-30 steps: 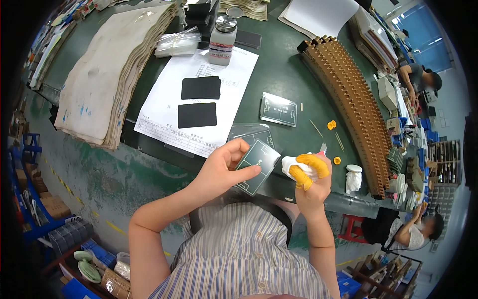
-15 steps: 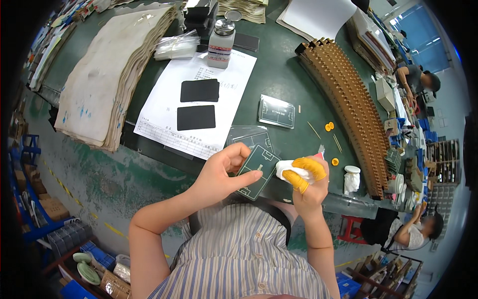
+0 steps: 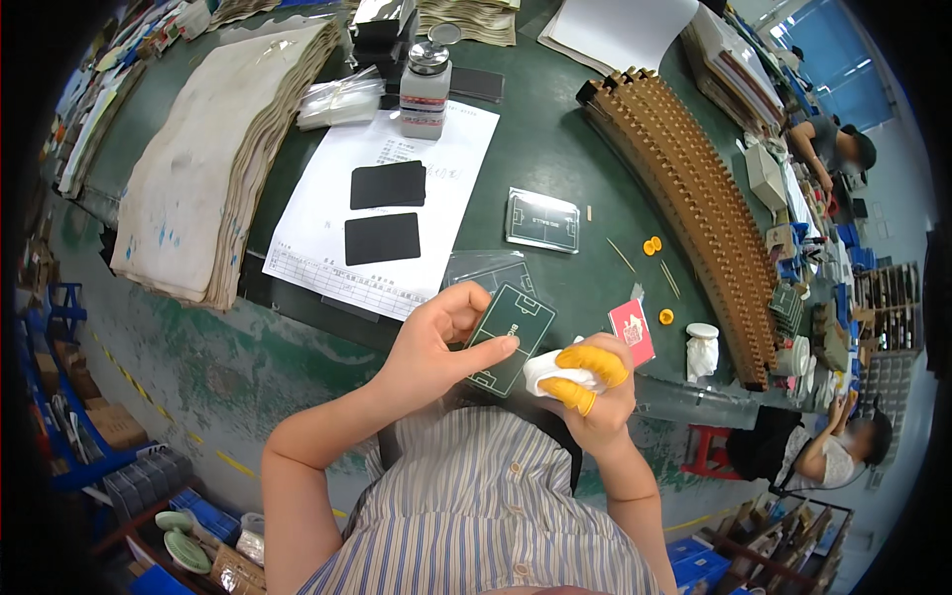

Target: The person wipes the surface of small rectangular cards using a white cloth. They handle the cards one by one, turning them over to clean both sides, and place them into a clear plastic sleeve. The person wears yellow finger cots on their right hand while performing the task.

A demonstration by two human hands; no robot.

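Card point(image 3: 528, 319) and cloth point(image 3: 541, 373) held close.
Left hand point(image 3: 444, 335) pinches card, right hand point(image 3: 605, 395) pinches bunched cloth; light, even strokes toward the edge should serve best.

Moved the right hand point(image 3: 607, 405) in yellow rubber finger covers point(image 3: 597, 363), with its crumpled white cloth point(image 3: 542, 374), nearer and a bit left, toward the near end of the dark green white-lined card point(image 3: 516, 319). Uncovered most of a flat red card point(image 3: 634, 331).

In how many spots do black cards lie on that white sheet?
2: one pile nearer the metal-topped bottle, and one black card just below it in the picture. More cards may be hidden underneath.
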